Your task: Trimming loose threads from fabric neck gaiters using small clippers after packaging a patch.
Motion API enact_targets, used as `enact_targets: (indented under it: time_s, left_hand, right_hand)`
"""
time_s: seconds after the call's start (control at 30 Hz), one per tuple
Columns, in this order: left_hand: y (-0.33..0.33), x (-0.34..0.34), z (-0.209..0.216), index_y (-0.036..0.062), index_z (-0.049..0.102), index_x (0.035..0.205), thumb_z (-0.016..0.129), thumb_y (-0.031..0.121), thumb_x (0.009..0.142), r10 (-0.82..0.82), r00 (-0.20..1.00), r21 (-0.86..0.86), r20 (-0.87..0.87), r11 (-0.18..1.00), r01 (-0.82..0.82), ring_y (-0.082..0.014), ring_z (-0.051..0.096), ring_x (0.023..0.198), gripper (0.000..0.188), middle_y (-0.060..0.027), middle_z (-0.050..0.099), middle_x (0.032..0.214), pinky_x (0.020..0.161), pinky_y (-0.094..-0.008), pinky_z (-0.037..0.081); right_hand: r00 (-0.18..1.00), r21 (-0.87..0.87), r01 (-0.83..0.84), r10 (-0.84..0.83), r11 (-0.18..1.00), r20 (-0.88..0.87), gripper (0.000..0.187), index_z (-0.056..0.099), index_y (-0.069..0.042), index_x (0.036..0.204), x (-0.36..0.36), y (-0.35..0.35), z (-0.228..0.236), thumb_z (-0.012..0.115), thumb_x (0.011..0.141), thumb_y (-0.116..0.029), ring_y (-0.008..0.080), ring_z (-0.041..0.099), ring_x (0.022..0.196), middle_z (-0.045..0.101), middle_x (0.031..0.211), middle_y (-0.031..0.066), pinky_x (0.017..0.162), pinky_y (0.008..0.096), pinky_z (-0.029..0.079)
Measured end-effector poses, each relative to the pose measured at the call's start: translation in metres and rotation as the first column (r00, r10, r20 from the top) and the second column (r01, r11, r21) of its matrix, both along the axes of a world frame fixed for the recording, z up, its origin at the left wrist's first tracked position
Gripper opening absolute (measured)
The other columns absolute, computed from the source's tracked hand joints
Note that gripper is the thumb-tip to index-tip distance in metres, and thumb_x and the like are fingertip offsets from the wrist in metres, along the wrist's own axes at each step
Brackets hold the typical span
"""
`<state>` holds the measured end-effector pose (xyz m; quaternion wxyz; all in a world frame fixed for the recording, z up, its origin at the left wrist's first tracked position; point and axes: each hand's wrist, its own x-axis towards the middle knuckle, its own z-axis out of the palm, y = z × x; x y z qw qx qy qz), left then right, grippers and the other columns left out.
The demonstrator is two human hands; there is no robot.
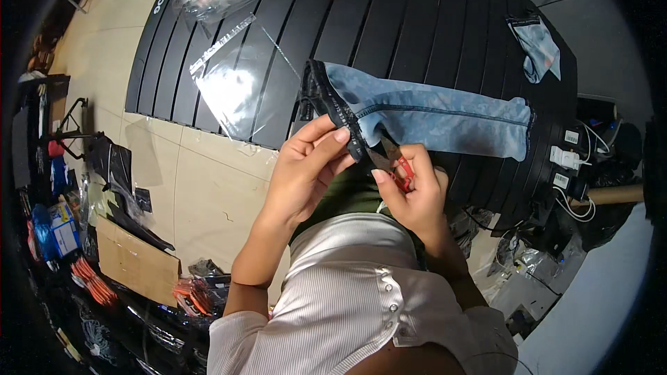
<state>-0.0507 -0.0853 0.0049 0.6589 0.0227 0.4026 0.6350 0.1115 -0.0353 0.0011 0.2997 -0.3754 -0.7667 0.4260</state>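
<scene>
At the left, a clear plastic bag lies flat on the black slatted counter, near the dark band that edges one end of a blue fabric tube. Below that band is the person's left hand, its grip pressed together, thumb and fingers pinching the band's lower end. The band is black with small pale marks along it and sits crosswise to the tube, slanting from upper left to lower right. The tube itself is pale blue, mottled with darker patches, creased beside the band and smoother further along, with a dark seam following its length. Just right of the left hand, dark blades reach up toward the fabric from a pair of scissors with red handles; whether they touch the cloth cannot be told. The right hand has its grip closed around those handles. The tube's long axis runs left to right, dipping slightly toward the right, its banded end at the hands and its thin dark-edged end pointing right across the counter. Beyond it, near the counter's right side, lies a smaller, crumpled blue piece with a dark edge.
</scene>
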Motion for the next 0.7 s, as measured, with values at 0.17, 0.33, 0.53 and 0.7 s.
enact_targets:
  time_s: [0.17, 0.33, 0.53, 0.7]
  left_hand:
    - [0.0, 0.004, 0.001, 0.0009, 0.053, 0.11, 0.053, 0.007, 0.086, 0.004, 1.0, 0.016, 0.028, 1.0, -0.005, -0.0113, 0.06, 0.086, 0.025, -0.0067, 0.061, 0.096, 0.075, -0.0217, 0.05]
    - [0.0, 0.009, 0.001, 0.0001, 0.051, 0.111, 0.053, 0.007, 0.086, 0.02, 0.998, 0.057, 0.067, 0.998, -0.023, -0.0127, 0.06, 0.087, 0.025, -0.0085, 0.062, 0.097, 0.077, -0.0229, 0.05]
    - [-0.001, 0.011, -0.001, 0.0, 0.05, 0.11, 0.052, 0.007, 0.087, 0.012, 0.999, 0.091, 0.044, 0.996, -0.016, -0.0128, 0.06, 0.088, 0.025, -0.009, 0.062, 0.097, 0.079, -0.0243, 0.049]
    - [-0.003, 0.013, 0.0, 0.001, 0.05, 0.11, 0.053, 0.007, 0.087, 0.016, 1.0, 0.102, -0.019, 0.995, -0.014, -0.0119, 0.059, 0.089, 0.025, -0.008, 0.062, 0.097, 0.08, -0.0243, 0.048]
  right_hand:
    - [1.0, -0.038, 0.011, -0.011, 0.999, 0.009, 0.017, 0.049, 0.0, 0.083, -0.004, -0.003, 0.002, 0.063, 0.077, -0.006, 0.0034, 0.04, 0.046, 0.046, 0.054, -0.0006, 0.043, 0.0183, 0.032]
    - [0.999, 0.043, 0.044, -0.045, 0.998, 0.021, 0.015, 0.05, 0.0, 0.081, -0.009, -0.003, 0.004, 0.063, 0.078, -0.008, 0.0042, 0.042, 0.046, 0.047, 0.054, 0.0003, 0.043, 0.0199, 0.035]
    - [0.995, 0.084, 0.068, -0.073, 0.994, 0.061, 0.015, 0.051, -0.001, 0.081, -0.009, -0.004, 0.002, 0.063, 0.08, -0.01, 0.0065, 0.043, 0.045, 0.048, 0.055, 0.0023, 0.043, 0.0216, 0.036]
    - [0.993, 0.184, 0.067, -0.084, 0.981, 0.088, 0.016, 0.051, 0.0, 0.081, -0.011, -0.005, 0.004, 0.063, 0.08, -0.011, 0.0103, 0.046, 0.044, 0.05, 0.055, 0.0048, 0.043, 0.0236, 0.038]
